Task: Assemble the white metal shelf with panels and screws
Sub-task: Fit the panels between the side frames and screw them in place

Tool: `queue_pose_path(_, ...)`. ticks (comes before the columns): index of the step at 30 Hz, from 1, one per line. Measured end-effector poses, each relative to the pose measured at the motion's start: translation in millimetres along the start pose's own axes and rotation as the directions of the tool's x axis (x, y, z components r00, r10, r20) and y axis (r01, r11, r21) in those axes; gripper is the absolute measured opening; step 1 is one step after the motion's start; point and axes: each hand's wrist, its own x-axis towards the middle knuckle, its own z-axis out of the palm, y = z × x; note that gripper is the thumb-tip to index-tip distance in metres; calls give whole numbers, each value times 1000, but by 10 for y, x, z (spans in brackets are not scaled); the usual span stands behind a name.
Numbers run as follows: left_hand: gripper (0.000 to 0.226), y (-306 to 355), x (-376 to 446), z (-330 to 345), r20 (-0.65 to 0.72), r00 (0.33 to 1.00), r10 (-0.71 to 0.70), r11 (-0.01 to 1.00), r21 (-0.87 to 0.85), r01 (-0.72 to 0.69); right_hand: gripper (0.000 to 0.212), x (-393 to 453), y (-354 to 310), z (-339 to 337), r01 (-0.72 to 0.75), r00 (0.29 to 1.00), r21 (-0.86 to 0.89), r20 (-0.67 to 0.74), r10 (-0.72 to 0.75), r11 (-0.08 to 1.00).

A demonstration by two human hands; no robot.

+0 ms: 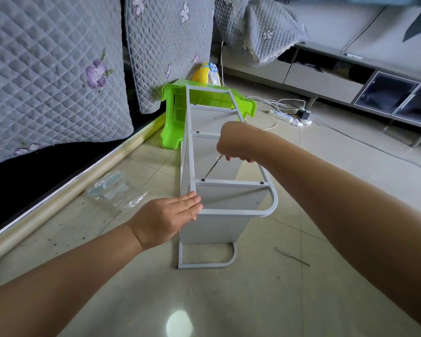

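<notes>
Bare left hand (167, 218) & right hand (238, 142), forearms w/o sleeves, no gloves/jewellery.

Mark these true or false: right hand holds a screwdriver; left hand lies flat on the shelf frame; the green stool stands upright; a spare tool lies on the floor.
1. The right hand holds a screwdriver at a screw. True.
2. The left hand lies flat against the shelf frame. True.
3. The green stool stands upright. False: it lies tipped on its side.
4. A spare tool lies on the sofa. False: it lies on the floor.
</notes>
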Motion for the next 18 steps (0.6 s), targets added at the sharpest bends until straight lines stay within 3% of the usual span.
queue_pose_path(6, 56, 6, 77, -121, 43, 999, 14, 1000, 16, -15, 34, -62, 300, 72, -71, 997, 284, 50, 59, 956)
queue_pose_path(9, 71, -21, 299, -219, 151, 977, -149, 987, -33, 155, 32, -134, 719, 71, -73, 985, 550, -93, 148, 832)
queue_pose_path(13, 64, 105, 937, 5, 259, 919, -296, 950, -18, 311, 24, -172, 1652, 496, -125, 839, 745, -274, 471, 656)
queue_pose_path(16, 82, 290, 1375, 364, 488, 819, -300, 931, -36, 363, 11, -195, 2244, 1196, -218, 771, 870, -123, 625, 441)
queue_pose_path(18, 76, 384, 1564, 581, 588, 766, -259, 942, -23, 336, 10, -234, 2454, 1763, -350, 773, 848, 22, 634, 398)
